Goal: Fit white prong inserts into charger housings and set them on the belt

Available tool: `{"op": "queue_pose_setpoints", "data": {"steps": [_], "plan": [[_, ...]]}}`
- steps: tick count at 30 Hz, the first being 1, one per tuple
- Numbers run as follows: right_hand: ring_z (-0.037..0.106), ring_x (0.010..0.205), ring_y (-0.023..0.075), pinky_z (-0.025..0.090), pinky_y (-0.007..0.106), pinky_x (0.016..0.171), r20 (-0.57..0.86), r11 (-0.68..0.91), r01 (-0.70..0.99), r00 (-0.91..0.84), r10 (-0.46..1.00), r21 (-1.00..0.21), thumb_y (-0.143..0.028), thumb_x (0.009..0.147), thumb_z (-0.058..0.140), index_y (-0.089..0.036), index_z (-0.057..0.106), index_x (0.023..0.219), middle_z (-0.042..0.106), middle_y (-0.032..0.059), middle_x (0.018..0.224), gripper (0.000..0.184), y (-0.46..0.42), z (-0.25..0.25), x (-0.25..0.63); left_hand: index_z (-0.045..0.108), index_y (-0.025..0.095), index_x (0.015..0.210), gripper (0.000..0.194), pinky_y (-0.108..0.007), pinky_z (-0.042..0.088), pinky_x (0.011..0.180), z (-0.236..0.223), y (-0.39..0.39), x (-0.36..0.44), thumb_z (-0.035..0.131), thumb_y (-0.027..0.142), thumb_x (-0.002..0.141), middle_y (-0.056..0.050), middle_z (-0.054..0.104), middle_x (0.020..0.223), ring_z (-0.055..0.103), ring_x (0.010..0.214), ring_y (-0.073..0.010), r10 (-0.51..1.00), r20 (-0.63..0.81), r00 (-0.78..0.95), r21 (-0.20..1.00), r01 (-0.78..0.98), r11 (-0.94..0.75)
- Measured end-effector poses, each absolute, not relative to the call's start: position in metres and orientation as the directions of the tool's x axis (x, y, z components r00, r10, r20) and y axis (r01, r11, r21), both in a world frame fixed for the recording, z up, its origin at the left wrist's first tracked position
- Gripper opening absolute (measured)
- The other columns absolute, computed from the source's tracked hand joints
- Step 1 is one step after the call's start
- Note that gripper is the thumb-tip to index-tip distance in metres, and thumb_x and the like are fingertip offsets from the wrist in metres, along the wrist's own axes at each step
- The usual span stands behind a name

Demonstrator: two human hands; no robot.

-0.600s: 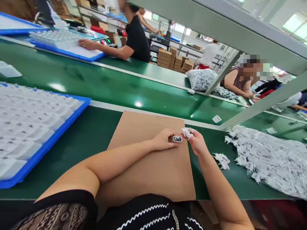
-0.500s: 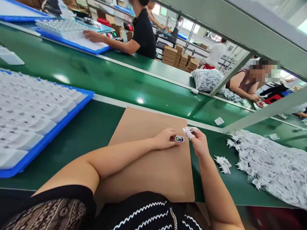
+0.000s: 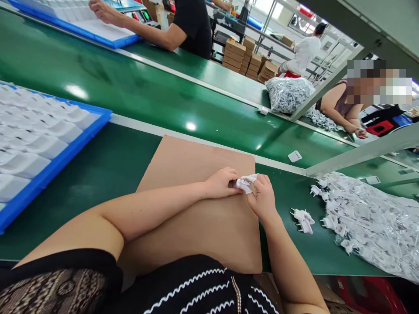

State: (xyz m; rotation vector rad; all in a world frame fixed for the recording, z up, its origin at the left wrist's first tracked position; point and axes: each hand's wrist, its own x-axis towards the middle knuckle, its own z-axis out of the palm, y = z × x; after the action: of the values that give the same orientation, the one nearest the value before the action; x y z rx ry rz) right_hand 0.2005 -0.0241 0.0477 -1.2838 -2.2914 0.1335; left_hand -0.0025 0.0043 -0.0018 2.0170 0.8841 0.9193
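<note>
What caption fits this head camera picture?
Left hand and right hand hold a small white plug part together over a brown cardboard sheet.

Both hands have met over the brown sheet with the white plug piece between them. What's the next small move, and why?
Probably press the two parts fully together. The left hand and right hand both pinch the white plug piece above the cardboard sheet, fingertips touching, so the parts look mated. Whether they have seated is hidden by the fingers.

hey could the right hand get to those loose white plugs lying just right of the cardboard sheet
Probably yes. The right hand is at the cardboard sheet's right edge, busy holding a white part with the left hand. Only bare green table lies before the loose plugs.
</note>
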Motion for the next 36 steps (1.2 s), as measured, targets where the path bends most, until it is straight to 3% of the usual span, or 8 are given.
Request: {"op": "queue_pose_setpoints", "data": {"steps": [3, 9, 19, 26, 31, 36], "plan": [[0.056, 0.090, 0.0260, 0.047, 0.041, 0.086, 0.342, 0.513, 0.822, -0.421, 0.840, -0.248, -0.021, 0.091, 0.059, -0.023, 0.075, 0.096, 0.064, 0.0071, 0.087, 0.017, -0.024, 0.050, 0.200, 0.077, 0.021, 0.095, 0.023, -0.041, 0.050, 0.096, 0.000, 0.004, -0.003, 0.077, 0.043, 0.088, -0.008, 0.072, 0.102, 0.064, 0.099, -0.0257, 0.818, 0.288, 0.499, 0.838, 0.282, -0.467], [0.057, 0.094, 0.0245, 0.035, 0.047, 0.115, 0.339, 0.510, 0.834, -0.428, 0.838, -0.209, -0.011, 0.082, 0.059, -0.027, 0.072, 0.088, 0.064, 0.0030, 0.084, 0.022, -0.026, 0.055, 0.199, 0.078, 0.021, 0.092, 0.024, -0.039, 0.051, 0.093, 0.005, 0.006, -0.006, 0.081, 0.044, 0.084, -0.007, 0.071, 0.098, 0.064, 0.098, -0.0250, 0.811, 0.253, 0.527, 0.866, 0.250, -0.433], [0.056, 0.083, 0.0217, 0.024, 0.052, 0.121, 0.303, 0.558, 0.815, -0.497, 0.813, -0.159, -0.005, 0.068, 0.055, -0.026, 0.061, 0.068, 0.061, -0.0006, 0.074, 0.022, -0.012, 0.063, 0.202, 0.074, 0.020, 0.081, 0.030, -0.033, 0.053, 0.080, 0.011, 0.013, -0.007, 0.085, 0.048, 0.078, -0.004, 0.064, 0.087, 0.063, 0.085, -0.0210, 0.805, 0.211, 0.554, 0.883, 0.245, -0.400], [0.057, 0.079, 0.0212, 0.040, 0.042, 0.101, 0.409, 0.459, 0.865, -0.351, 0.842, -0.204, -0.010, 0.080, 0.056, -0.025, 0.072, 0.080, 0.061, 0.0019, 0.075, 0.022, -0.032, 0.052, 0.194, 0.072, 0.019, 0.079, 0.028, -0.032, 0.050, 0.075, 0.008, 0.015, -0.008, 0.081, 0.045, 0.079, -0.003, 0.061, 0.086, 0.061, 0.080, -0.0190, 0.798, 0.229, 0.557, 0.874, 0.244, -0.420], [0.062, 0.085, 0.0220, 0.039, 0.047, 0.110, 0.403, 0.479, 0.791, -0.325, 0.856, -0.381, -0.021, 0.085, 0.058, -0.027, 0.078, 0.096, 0.066, 0.0015, 0.082, 0.023, -0.024, 0.057, 0.201, 0.071, 0.018, 0.077, 0.029, -0.032, 0.046, 0.073, 0.009, 0.017, -0.008, 0.079, 0.046, 0.080, -0.002, 0.059, 0.084, 0.059, 0.080, -0.0189, 0.786, 0.230, 0.573, 0.854, 0.268, -0.446], [0.064, 0.101, 0.0254, 0.027, 0.054, 0.120, 0.486, 0.496, 0.817, -0.318, 0.814, -0.295, -0.021, 0.086, 0.059, -0.029, 0.077, 0.097, 0.070, 0.0026, 0.091, 0.022, -0.026, 0.057, 0.202, 0.071, 0.019, 0.077, 0.030, -0.031, 0.045, 0.068, 0.010, 0.017, -0.007, 0.080, 0.047, 0.079, -0.002, 0.059, 0.082, 0.057, 0.074, -0.0176, 0.793, 0.233, 0.562, 0.859, 0.264, -0.439]]}}
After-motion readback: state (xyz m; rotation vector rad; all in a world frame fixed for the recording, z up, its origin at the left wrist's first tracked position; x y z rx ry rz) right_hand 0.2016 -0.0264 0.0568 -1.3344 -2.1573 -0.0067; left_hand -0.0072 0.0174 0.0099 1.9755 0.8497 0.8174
